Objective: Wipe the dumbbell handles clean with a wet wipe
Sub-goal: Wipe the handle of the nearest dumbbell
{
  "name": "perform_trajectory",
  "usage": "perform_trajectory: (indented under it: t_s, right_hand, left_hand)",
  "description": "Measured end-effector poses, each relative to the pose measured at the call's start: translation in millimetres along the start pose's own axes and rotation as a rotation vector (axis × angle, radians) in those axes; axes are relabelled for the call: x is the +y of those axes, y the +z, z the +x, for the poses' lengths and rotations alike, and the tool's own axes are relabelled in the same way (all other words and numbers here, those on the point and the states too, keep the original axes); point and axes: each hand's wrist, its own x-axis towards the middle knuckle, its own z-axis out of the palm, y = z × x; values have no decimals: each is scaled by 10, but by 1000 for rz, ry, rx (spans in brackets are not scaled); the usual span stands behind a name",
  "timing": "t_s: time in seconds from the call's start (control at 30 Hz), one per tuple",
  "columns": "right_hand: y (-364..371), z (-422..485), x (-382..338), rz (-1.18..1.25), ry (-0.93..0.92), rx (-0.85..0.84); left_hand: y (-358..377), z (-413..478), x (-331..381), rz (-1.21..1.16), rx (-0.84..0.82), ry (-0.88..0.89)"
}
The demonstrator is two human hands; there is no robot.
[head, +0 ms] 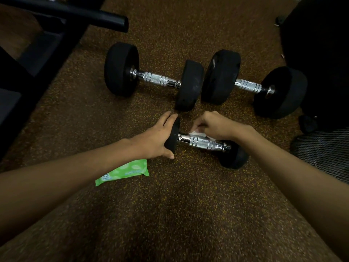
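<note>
Forearms, both bare, reach in from the lower corners over a brown rubber floor (188,205) flecked with yellow. A flat green plastic pack of wipes (122,172) lies on the floor, partly under the left forearm. The left grip (158,138) clasps the left black rubber head of a small dumbbell (200,142), fingers over the top and thumb below. The right grip (215,127), knuckles up, pinches a crumpled white wet wipe (196,133) against the far side of the ribbed, knurled chrome handle. The small dumbbell lies on the floor, its long axis running left to right with the right head nearer. Beyond, two larger dumbbells (154,80) (247,86) with round black heads and chrome handles lie end to end, inner heads just beside each other. A black tubular metal frame (66,12) stands far left.
</note>
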Motion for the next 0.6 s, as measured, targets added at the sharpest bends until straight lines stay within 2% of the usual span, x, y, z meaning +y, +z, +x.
perform_trajectory:
  t_s: [0.27, 0.6]
  right_hand:
    - [152, -33, -229, -35, -113, 80]
    - [93, 19, -150, 28, -20, 42]
  left_hand:
    - [6, -5, -1, 11, 3, 19]
    - [-22, 19, 0, 13, -4, 12]
